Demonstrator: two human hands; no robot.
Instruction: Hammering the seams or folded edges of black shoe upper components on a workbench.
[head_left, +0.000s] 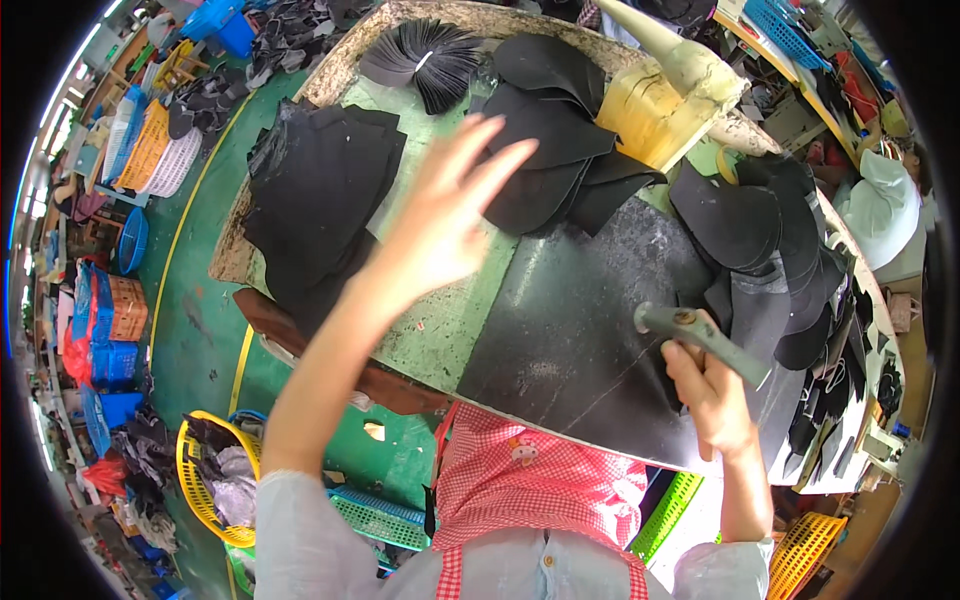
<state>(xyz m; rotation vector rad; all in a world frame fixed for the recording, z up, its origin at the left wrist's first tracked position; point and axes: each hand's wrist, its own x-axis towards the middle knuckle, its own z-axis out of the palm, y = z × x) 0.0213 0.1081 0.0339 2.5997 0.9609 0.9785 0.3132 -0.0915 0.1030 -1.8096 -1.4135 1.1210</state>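
Note:
My left hand (435, 225) is raised over the left half of the table, its fingers apart and nothing visible in them. Just beyond its fingertips lies a loose pile of black curved cut pieces (550, 130). My right hand (712, 400) is closed around the handle of a hammer (715, 345), whose metal head sits above the black work mat (570, 320). Most of the handle is hidden in my fist. To the left of my left hand is a stack of flat black sheets (315, 190). More black cut pieces (735, 215) lie beyond the hammer, partly overlapping.
A tied fan of black pieces (425, 60) rests at the far edge. Beside it stands a yellowish block with a horn-shaped tool (680, 85). Black scraps (835, 400) line the right edge. A yellow basket (205, 490) and a green crate (375, 525) are below the table.

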